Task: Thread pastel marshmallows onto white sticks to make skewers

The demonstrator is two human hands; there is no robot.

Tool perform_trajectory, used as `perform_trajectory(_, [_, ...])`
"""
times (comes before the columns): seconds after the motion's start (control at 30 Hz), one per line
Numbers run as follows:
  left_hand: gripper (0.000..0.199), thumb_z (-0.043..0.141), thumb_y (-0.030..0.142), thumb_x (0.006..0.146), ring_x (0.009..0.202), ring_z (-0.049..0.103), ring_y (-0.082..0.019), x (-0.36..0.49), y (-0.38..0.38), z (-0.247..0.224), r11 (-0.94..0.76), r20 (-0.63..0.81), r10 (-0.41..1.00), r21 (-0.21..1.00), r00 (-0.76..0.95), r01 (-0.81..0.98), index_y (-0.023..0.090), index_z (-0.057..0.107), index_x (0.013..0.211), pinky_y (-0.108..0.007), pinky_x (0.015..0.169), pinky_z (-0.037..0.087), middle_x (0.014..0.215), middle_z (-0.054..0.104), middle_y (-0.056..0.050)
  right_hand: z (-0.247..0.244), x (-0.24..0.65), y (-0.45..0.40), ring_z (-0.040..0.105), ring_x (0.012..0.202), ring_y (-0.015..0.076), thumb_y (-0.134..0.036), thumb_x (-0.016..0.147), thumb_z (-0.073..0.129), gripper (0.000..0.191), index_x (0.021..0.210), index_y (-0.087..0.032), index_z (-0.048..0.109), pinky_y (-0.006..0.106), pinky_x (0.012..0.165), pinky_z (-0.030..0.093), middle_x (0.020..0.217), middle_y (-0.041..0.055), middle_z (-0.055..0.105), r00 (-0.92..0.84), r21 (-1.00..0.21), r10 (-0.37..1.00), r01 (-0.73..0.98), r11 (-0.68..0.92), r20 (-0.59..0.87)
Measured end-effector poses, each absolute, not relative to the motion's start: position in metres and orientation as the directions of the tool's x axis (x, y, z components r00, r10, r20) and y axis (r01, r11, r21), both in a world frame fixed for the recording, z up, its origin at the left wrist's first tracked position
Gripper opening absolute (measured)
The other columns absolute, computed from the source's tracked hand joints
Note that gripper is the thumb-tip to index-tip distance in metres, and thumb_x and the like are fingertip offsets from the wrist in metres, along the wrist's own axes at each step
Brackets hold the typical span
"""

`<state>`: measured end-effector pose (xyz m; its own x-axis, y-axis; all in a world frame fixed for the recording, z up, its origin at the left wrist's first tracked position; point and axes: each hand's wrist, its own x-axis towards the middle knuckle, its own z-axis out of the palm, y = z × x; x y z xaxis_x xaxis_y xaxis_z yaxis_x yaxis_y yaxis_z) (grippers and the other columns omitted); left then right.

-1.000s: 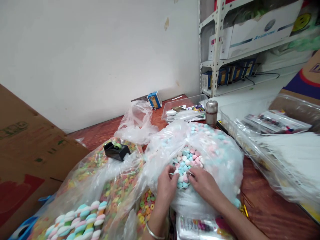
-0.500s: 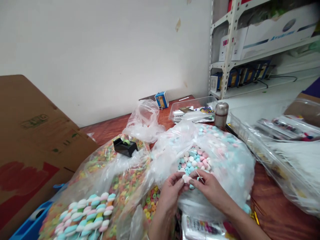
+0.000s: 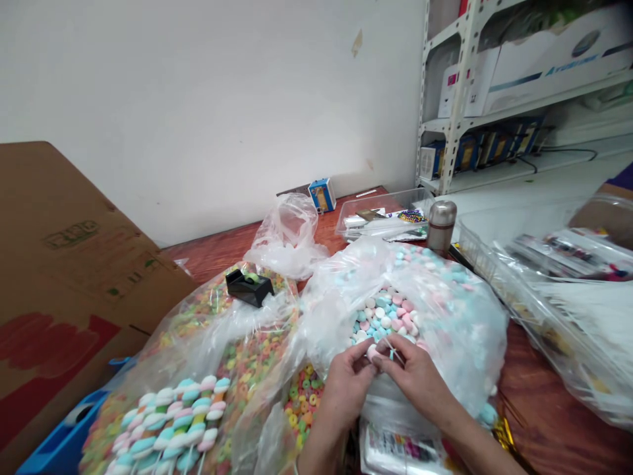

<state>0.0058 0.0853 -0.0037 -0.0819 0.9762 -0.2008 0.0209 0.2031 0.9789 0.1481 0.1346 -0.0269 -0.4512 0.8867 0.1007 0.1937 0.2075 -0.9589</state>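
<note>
My left hand (image 3: 350,377) pinches a pale pink-and-white marshmallow (image 3: 372,353) between thumb and fingers. Close against it, my right hand (image 3: 414,375) has its fingertips closed on a thin white stick (image 3: 394,348), and its thumb is at the marshmallow. Whether the stick has gone into the marshmallow is hidden by my fingers. Both hands are over the near side of an opened clear bag (image 3: 459,316), full of pink, white and blue marshmallows (image 3: 384,315). At lower left, several marshmallow skewers (image 3: 173,419) with ring-shaped sweets between the pieces lie side by side on a bag.
Ring-shaped sweets (image 3: 257,353) fill the bag at left, with a black tape dispenser (image 3: 250,287) on top. A cardboard box (image 3: 74,264) and blue tape dispenser (image 3: 74,429) stand further left. A metal shaker (image 3: 441,225) and clear trays (image 3: 484,264) are at right.
My fingers have drawn closer together around the marshmallow, covering more of it. The stick in my right hand has shifted slightly. The view has moved a little.
</note>
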Motion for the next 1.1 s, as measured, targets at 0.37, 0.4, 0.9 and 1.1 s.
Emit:
perform_trajectory(0.37, [0.034, 0.070, 0.028, 0.075, 0.084, 0.069, -0.023, 0.007, 0.087, -0.022, 0.195, -0.180, 0.942, 0.980, -0.283, 0.027, 0.013, 0.071, 0.105, -0.033, 0.079, 0.053, 0.092, 0.076, -0.010, -0.015, 0.154, 0.127, 0.059, 0.088, 0.0197, -0.039, 0.095, 0.042, 0.025, 0.090, -0.023, 0.060, 0.028, 0.079, 0.043, 0.091, 0.0032, 0.065, -0.455, -0.927, 0.885, 0.279, 0.249, 0.100])
perform_trajectory(0.4, [0.033, 0.070, 0.027, 0.074, 0.080, 0.069, -0.022, 0.006, 0.087, -0.024, 0.204, -0.191, 0.925, 0.979, -0.330, 0.005, 0.011, 0.071, 0.103, -0.032, 0.076, 0.053, 0.089, 0.076, -0.010, -0.015, 0.158, 0.123, 0.060, 0.095, 0.0211, -0.041, 0.097, 0.037, 0.029, 0.099, -0.023, 0.060, 0.030, 0.083, 0.043, 0.100, 0.0055, 0.067, -0.451, -0.918, 0.888, 0.310, 0.248, 0.087])
perform_trajectory(0.9, [0.026, 0.068, 0.016, 0.069, 0.069, 0.066, -0.015, 0.010, 0.085, -0.014, 0.116, -0.162, 0.873, 0.985, -0.460, -0.128, 0.013, 0.065, 0.095, -0.023, 0.065, 0.050, 0.080, 0.072, -0.005, -0.004, 0.174, 0.074, 0.064, 0.073, 0.0194, -0.038, 0.096, 0.026, 0.038, 0.089, -0.024, 0.060, 0.025, 0.070, 0.045, 0.077, 0.0030, 0.069, -0.591, -0.866, 0.801, 0.447, 0.226, -0.096])
perform_trajectory(1.1, [0.027, 0.067, 0.018, 0.072, 0.077, 0.068, -0.018, 0.013, 0.079, -0.017, 0.100, -0.122, 0.895, 0.992, -0.430, -0.072, 0.013, 0.066, 0.098, -0.026, 0.071, 0.052, 0.084, 0.074, -0.006, 0.005, 0.169, 0.069, 0.062, 0.074, 0.0187, -0.044, 0.093, 0.033, 0.037, 0.083, -0.023, 0.062, 0.023, 0.068, 0.046, 0.074, 0.0015, 0.068, -0.515, -0.948, 0.846, 0.315, 0.040, -0.136])
